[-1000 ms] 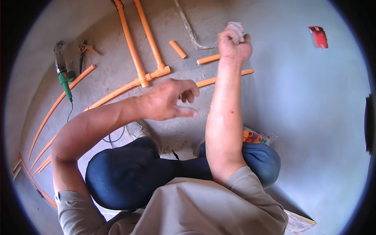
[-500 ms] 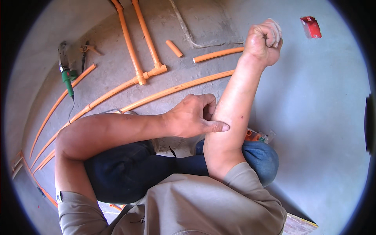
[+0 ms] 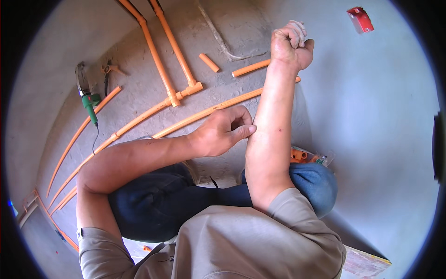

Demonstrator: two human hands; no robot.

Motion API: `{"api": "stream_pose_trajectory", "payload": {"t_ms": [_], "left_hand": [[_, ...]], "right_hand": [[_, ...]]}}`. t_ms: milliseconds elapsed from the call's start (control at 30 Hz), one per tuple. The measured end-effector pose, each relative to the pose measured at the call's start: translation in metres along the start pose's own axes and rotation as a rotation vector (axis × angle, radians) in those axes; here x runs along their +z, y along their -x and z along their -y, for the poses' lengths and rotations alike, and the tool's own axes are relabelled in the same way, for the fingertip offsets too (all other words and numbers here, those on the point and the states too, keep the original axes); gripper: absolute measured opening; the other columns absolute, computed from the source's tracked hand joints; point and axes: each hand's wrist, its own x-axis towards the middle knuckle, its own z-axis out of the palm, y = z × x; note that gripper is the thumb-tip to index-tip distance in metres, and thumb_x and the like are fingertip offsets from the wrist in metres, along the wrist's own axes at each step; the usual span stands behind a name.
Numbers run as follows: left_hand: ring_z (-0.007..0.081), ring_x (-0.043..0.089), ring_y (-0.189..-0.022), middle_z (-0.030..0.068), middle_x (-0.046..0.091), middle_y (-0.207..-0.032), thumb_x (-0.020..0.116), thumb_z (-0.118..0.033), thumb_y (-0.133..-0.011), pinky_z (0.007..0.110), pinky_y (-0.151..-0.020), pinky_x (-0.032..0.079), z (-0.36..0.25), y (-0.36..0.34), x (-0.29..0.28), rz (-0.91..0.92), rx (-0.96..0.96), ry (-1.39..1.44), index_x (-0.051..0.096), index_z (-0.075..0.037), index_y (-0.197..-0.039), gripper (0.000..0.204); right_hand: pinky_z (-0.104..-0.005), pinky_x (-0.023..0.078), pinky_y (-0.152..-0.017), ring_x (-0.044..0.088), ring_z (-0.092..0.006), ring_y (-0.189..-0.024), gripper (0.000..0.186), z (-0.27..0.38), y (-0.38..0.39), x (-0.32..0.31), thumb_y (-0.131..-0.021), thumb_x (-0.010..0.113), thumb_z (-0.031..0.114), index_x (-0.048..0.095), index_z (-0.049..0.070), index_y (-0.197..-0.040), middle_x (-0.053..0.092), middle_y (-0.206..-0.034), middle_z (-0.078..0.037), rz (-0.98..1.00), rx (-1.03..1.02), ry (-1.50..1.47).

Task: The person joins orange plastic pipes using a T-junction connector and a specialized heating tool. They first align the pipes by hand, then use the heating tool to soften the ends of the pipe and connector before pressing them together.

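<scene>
My right forearm (image 3: pixel 271 125) is raised, with a small dark red mark on its skin. At its top my right hand (image 3: pixel 291 46) is curled into a fist, the thumb held apart; no object shows in it. My left hand (image 3: pixel 219 132) reaches across from the left, its fingers bent and the thumb drawn against them in a pinch. Those fingertips touch the left edge of the right forearm, below the wrist, and nothing shows between them.
Orange pipes (image 3: pixel 139 118) run over the grey floor, joined by tee fittings (image 3: pixel 174 98). A green-handled power tool (image 3: pixel 90 100) lies at left, its cord trailing. Behind my right knee are orange fittings (image 3: pixel 298 155) in a clear bag. A red box (image 3: pixel 360 19) is set in the wall.
My left thumb has drawn back from across the right forearm to its left edge, closing toward the fingers. The right fist has moved left in view, and its thumb now stands out from the fingers.
</scene>
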Motion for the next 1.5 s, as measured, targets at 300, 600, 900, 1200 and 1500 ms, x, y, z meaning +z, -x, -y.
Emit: {"api": "stream_pose_trajectory", "payload": {"t_ms": [300,600,900,1200,1500], "left_hand": [[0.0250,0.061,-0.066,0.0092,0.062,-0.073,0.080,-0.012,-0.080,0.038,-0.066,0.052,0.001,0.008,-0.003,-0.034,0.656,-0.473,0.067,-0.010,-0.125,0.047],[0.0272,0.063,-0.068,0.0085,0.063,-0.072,0.077,-0.014,-0.080,0.040,-0.065,0.052,0.004,0.011,-0.008,0.092,0.720,-0.667,0.075,-0.010,-0.104,0.025],[0.0183,0.066,-0.066,0.0085,0.067,-0.076,0.079,-0.009,-0.082,0.031,-0.062,0.054,-0.012,0.008,-0.003,-0.061,0.247,-0.374,0.072,-0.003,-0.094,0.015],[0.0183,0.067,-0.069,0.0099,0.072,-0.084,0.078,-0.007,-0.083,0.031,-0.065,0.055,-0.005,0.005,-0.003,-0.075,0.435,-0.328,0.075,-0.004,-0.100,0.018],[0.0264,0.068,-0.077,0.0124,0.070,-0.084,0.076,-0.004,-0.083,0.037,-0.071,0.054,-0.007,0.003,-0.001,-0.078,0.532,-0.404,0.073,-0.003,-0.093,0.011]], "right_hand": [[-0.0209,0.027,-0.036,0.039,-0.0078,-0.044,0.062,0.009,-0.002,0.004,-0.095,0.048,0.065,0.051,0.003,-0.102,0.047,-0.066,0.002,-0.039,-0.109,0.029],[-0.0202,0.027,-0.037,0.040,-0.0070,-0.045,0.061,0.025,0.000,0.002,-0.094,0.050,0.063,0.052,0.003,-0.104,0.046,-0.066,0.002,-0.057,-0.141,0.038],[-0.0202,0.028,-0.037,0.040,-0.0072,-0.045,0.062,0.019,0.002,-0.006,-0.095,0.049,0.063,0.053,0.003,-0.106,0.047,-0.066,0.003,-0.100,-0.166,0.062],[-0.0207,0.028,-0.037,0.040,-0.0069,-0.044,0.064,0.016,-0.001,-0.018,-0.096,0.044,0.064,0.051,0.001,-0.100,0.047,-0.066,0.002,-0.116,-0.172,0.131],[-0.0214,0.028,-0.036,0.039,-0.0076,-0.044,0.062,0.012,0.000,-0.027,-0.096,0.042,0.063,0.050,0.001,-0.097,0.046,-0.065,0.002,-0.129,-0.180,0.203]]}}
